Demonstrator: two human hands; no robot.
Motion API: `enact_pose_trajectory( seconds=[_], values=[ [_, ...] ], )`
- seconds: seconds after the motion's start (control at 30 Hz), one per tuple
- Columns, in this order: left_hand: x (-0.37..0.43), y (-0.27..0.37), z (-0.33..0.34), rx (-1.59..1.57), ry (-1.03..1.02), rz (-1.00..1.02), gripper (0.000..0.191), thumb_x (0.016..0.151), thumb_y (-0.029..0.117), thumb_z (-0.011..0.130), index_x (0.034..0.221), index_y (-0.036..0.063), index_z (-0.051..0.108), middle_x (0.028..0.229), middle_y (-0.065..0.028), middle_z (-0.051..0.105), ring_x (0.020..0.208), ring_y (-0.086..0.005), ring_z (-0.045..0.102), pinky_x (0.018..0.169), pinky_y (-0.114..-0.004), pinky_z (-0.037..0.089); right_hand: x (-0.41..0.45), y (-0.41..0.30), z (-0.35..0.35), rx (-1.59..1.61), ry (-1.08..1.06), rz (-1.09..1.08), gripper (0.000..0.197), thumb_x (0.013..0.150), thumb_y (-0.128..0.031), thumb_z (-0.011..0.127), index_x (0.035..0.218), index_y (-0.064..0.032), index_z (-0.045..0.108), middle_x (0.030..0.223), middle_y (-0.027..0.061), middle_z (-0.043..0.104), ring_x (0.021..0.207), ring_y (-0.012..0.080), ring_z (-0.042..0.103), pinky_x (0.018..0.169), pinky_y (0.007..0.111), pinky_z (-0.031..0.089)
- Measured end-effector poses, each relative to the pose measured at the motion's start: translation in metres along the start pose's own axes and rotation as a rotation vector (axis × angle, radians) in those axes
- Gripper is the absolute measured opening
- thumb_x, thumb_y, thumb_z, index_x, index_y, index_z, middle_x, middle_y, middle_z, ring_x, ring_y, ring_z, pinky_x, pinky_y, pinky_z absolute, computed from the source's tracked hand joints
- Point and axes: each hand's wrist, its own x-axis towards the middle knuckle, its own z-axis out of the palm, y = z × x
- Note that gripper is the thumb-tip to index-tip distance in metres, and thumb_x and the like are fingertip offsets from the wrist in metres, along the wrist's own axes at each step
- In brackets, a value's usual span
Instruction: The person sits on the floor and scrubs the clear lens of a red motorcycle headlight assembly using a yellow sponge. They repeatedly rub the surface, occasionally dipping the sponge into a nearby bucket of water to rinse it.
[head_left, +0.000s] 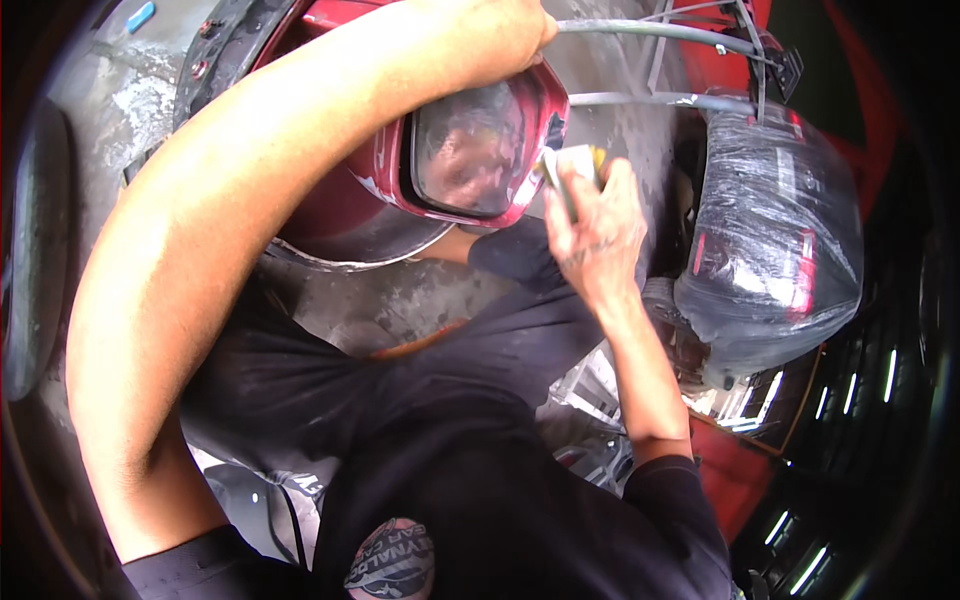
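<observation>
My right hand (596, 225) grips a small white-and-yellow pad (576, 169) and holds it at the right edge of a red painted plastic car part (386, 169). That part looks like a vehicle bumper corner with a smooth dark oval recess (469, 154); whitish worn patches show along its rim. My left arm reaches across above the part, and my left hand (529, 37) rests at its upper edge beside a grey metal bar. The fingers of the left hand are mostly hidden, so its grip is unclear.
Grey metal rack bars (645, 100) extend to the right towards a dark part wrapped in clear plastic film (780, 225). A blue object (140, 16) lies on the stained concrete floor (142, 97) at upper left. A long dark rounded object (37, 255) stands at far left.
</observation>
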Motion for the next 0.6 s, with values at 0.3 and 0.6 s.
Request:
enact_pose_trajectory(
  seconds=[0.3,0.6],
  values=[
    [0.002,-0.004,0.004,-0.014,-0.004,-0.006,0.018,0.085,0.023,0.067,0.078,0.0126,0.08,0.076,-0.015,0.075,0.074,-0.0343,0.076,0.07,-0.046,0.059,0.012,0.019,0.0,0.037,0.07,0.044,0.036,0.081,-0.016,0.084,0.116,-0.0075,0.077,0.102,0.02,0.058,0.095,0.0395,0.063,0.077,0.049,0.054],
    [0.002,-0.003,-0.007,-0.004,-0.064,-0.011,0.018,0.084,0.022,0.067,0.078,0.0125,0.081,0.078,-0.0159,0.076,0.075,-0.034,0.076,0.071,-0.046,0.06,0.02,0.018,0.006,-0.039,0.039,-0.088,0.038,0.08,-0.014,0.082,0.118,-0.0101,0.076,0.097,0.0169,0.054,0.088,0.0362,0.06,0.073,0.048,0.051]
  ],
)
